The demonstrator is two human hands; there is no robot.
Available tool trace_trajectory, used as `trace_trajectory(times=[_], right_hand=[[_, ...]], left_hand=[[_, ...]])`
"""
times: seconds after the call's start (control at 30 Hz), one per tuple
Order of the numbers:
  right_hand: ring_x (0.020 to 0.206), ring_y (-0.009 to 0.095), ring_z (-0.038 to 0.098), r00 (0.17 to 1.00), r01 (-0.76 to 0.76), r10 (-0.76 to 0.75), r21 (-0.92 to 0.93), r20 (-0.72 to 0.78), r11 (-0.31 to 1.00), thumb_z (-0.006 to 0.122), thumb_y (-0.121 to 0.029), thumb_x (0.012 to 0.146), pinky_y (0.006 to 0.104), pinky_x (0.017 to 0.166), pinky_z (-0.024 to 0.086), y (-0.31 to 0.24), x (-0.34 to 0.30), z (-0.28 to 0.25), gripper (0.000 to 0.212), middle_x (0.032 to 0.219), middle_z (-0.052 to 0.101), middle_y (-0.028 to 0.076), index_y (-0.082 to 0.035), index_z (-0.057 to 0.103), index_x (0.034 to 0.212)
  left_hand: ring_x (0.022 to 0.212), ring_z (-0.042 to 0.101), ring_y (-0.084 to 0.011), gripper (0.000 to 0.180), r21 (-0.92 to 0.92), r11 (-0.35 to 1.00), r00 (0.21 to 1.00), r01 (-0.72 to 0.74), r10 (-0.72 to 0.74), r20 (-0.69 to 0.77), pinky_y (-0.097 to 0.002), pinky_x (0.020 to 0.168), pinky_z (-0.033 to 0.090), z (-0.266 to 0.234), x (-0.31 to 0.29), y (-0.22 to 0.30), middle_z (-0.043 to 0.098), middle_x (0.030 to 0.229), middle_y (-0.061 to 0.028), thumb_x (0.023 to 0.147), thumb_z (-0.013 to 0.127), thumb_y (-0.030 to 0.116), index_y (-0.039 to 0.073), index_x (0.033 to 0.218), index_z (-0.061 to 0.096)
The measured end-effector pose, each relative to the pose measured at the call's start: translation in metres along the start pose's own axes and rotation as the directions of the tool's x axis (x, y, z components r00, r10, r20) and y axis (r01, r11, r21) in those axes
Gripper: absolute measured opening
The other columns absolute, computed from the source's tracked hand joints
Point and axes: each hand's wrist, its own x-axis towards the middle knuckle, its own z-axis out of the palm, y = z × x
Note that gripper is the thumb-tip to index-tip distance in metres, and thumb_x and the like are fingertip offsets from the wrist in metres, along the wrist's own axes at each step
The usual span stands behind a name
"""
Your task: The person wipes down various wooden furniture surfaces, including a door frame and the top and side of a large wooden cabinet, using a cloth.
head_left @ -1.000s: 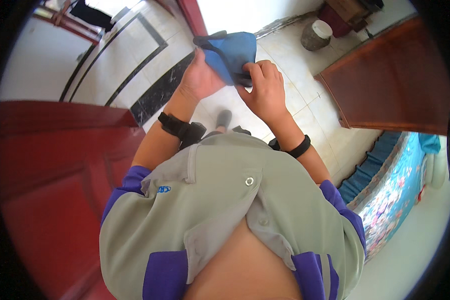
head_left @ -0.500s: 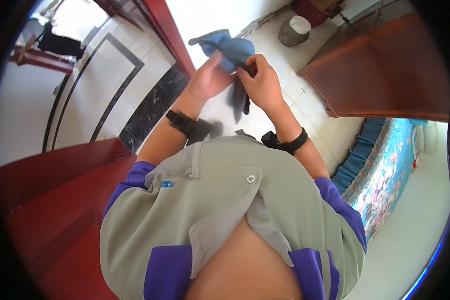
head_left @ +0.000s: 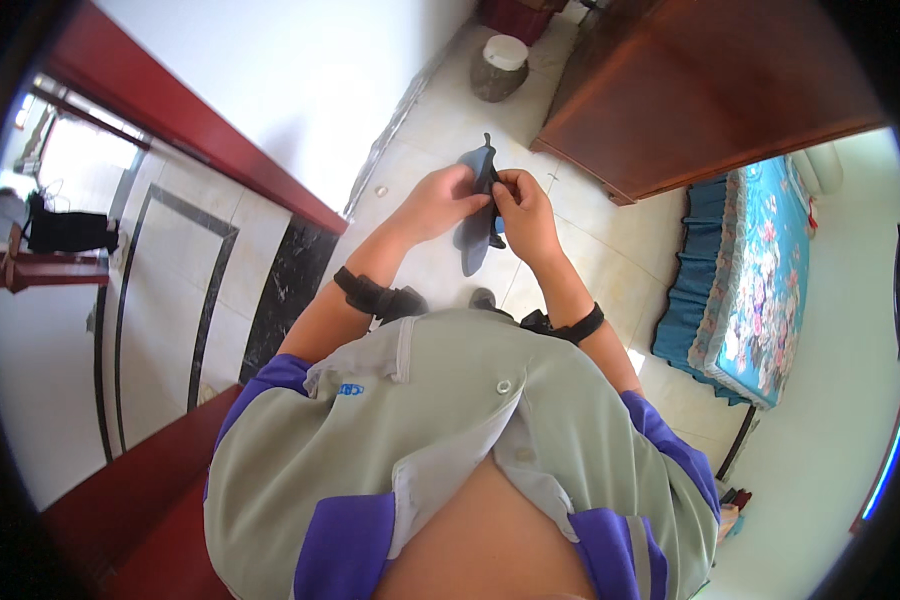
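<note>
The light is bright — glaring upper left, edges bent, perhaps soft.

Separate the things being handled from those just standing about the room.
In hand:
blue-and-black fabric piece, held by the left hand and right hand

Just about:
white-lidded container
brown wooden furniture
floral-covered bed
red door frame
</note>
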Motion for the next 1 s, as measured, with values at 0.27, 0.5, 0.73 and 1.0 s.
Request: trace_trajectory(times=[0.27, 0.5, 0.73, 1.0], right_hand=[[0.076, 0.01, 0.051, 0.997, 0.023, -0.001, 0.282, -0.078, 0.959, 0.049, -0.015, 0.094, 0.024, 0.072, 0.044, 0.017, 0.03, -0.062, 0.019, 0.084, 0.057, 0.001, 0.001, 0.055, 0.102], [0.077, 0.007, 0.046, 0.982, 0.073, -0.033, 0.214, -0.183, 0.974, 0.05, -0.023, 0.094, 0.0224, 0.071, 0.04, 0.031, 0.075, -0.153, 0.022, 0.081, 0.053, -0.002, -0.002, 0.058, 0.094], [0.095, 0.015, 0.054, 0.952, 0.118, 0.009, 0.393, -0.305, 0.912, 0.056, -0.014, 0.091, 0.0246, 0.085, 0.042, 0.049, 0.09, -0.259, 0.034, 0.107, 0.058, 0.005, 0.001, 0.051, 0.121], [0.094, 0.024, 0.058, 0.969, 0.149, -0.202, -0.313, -0.144, 0.938, 0.069, -0.001, 0.072, 0.0327, 0.081, 0.046, 0.04, 0.079, -0.312, 0.04, 0.1, 0.061, 0.013, -0.002, 0.059, 0.112]], left_hand=[[0.076, 0.055, -0.0109, 0.024, -0.548, 0.835, 0.998, -0.047, 0.012, -0.068, -0.0237, 0.069, 0.044, 0.004, 0.056, 0.011, 0.061, 0.084, -0.0039, 0.092, 0.051, 0.022, 0.0, 0.092, 0.06], [0.092, 0.058, -0.021, 0.022, -0.678, 0.706, 0.963, -0.207, 0.023, -0.27, -0.0347, 0.085, 0.045, 0.0, 0.119, 0.033, 0.063, 0.097, -0.0115, 0.091, 0.048, 0.017, -0.002, 0.097, 0.059], [0.098, 0.057, -0.0212, 0.024, -0.634, 0.684, 0.926, -0.36, 0.183, -0.329, -0.0349, 0.09, 0.041, 0.013, 0.181, 0.069, 0.063, 0.102, -0.0119, 0.093, 0.048, 0.02, -0.001, 0.099, 0.058], [0.101, 0.056, -0.0222, 0.021, -0.693, 0.637, 0.94, -0.338, 0.184, -0.289, -0.0359, 0.095, 0.04, 0.044, 0.257, 0.089, 0.062, 0.105, -0.0108, 0.094, 0.049, 0.016, -0.001, 0.103, 0.058]])
